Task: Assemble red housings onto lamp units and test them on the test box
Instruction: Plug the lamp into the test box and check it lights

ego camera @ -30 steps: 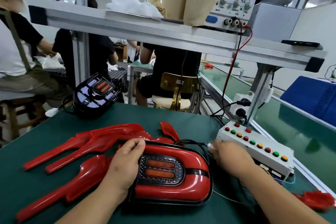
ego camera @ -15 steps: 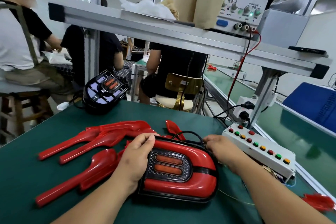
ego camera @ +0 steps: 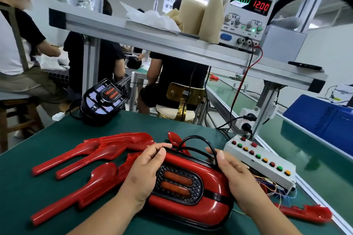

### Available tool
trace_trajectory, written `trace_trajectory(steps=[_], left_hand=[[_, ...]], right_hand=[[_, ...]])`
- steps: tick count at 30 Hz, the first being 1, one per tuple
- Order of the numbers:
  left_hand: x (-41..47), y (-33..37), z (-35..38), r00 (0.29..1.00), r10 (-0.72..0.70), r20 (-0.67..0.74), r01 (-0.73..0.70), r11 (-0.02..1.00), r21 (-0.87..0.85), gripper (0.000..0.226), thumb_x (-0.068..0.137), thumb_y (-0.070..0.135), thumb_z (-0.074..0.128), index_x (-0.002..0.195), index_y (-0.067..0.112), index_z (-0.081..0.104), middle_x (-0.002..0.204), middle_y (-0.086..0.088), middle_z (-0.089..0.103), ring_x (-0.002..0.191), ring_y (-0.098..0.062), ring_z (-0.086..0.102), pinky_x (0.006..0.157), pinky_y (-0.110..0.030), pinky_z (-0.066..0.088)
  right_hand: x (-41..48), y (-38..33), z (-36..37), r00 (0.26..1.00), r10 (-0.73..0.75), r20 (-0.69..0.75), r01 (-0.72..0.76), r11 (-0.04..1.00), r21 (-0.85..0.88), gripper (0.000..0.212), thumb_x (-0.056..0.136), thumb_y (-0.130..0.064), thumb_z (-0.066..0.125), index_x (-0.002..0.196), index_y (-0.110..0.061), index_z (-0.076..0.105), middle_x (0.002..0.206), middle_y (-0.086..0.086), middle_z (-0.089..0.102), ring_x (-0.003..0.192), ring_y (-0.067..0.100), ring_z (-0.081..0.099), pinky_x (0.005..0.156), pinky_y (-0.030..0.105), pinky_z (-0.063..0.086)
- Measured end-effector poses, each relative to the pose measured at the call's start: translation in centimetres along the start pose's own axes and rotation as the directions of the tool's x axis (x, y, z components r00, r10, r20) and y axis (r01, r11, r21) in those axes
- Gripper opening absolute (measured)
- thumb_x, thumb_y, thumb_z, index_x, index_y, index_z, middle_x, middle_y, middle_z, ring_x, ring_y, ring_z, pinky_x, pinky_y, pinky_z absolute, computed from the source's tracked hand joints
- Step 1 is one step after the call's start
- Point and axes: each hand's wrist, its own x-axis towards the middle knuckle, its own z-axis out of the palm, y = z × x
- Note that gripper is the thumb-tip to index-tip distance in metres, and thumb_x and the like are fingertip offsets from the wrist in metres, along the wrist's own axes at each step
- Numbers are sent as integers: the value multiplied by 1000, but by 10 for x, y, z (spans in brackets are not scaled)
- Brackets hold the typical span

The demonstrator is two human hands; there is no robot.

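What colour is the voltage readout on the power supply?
The voltage readout is red, seen in the head view.

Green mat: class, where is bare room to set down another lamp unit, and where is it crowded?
Free: the far strip between black lamp unit, red housings and test box; the near-left corner. Crowded: round the held lamp, housings left, wires right.

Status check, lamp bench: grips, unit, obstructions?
Left grip and right grip hold lamp unit by its ends. Red housing fitted; test box close right. Black cable loops across top.

Left hand [ego camera: 145,171] curled in a grip, right hand [ego camera: 237,176] likewise, forearms angled inward
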Motion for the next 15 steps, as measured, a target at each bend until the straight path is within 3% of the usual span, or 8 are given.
trace_trajectory(steps=[2,4,8,11,15], left_hand=[[-2,2,2,1000,-11,17,11,1000,-15,26,101,31,47,100,33,72,109,-10,71,105,-30,67,93,-52,53],[-2,4,2,999,-19,32,20,1000,-22,26,101,30,46,100,32,72,106,-13,72,102,-35,68,90,-57,53],[-2,7,0,999,-37,33,38,998,-40,28,100,28,46,98,29,74,94,-11,75,88,-31,73,72,-43,59],[-1,9,-3,997,-70,34,72,994,-79,27,100,27,47,98,25,74,90,-13,75,82,-31,74,60,-34,58],[-1,13,-4,994,-91,58,97,990,-99,25,97,27,50,99,22,74,88,-15,75,78,-32,74,57,-36,58]], right_hand=[[-7,-2,-3,996,-15,84,25,993,-111,33,83,-54,61,116,-50,62,105,-9,73,94,8,70,80,19,55],[-9,-5,-5,992,13,126,4,991,-135,44,84,-49,65,127,-43,57,117,-11,70,106,10,67,89,24,54],[-12,-12,-7,987,20,157,-4,995,-102,57,83,-41,72,135,-28,53,126,-4,66,113,19,65,98,40,52],[-12,-12,-3,984,28,174,-15,997,-71,69,71,-41,80,133,-25,54,125,-3,67,112,21,66,96,39,53],[-12,-4,3,996,37,83,-43,997,65,62,68,-24,81,126,-18,59,114,7,71,103,30,69,86,39,57]])
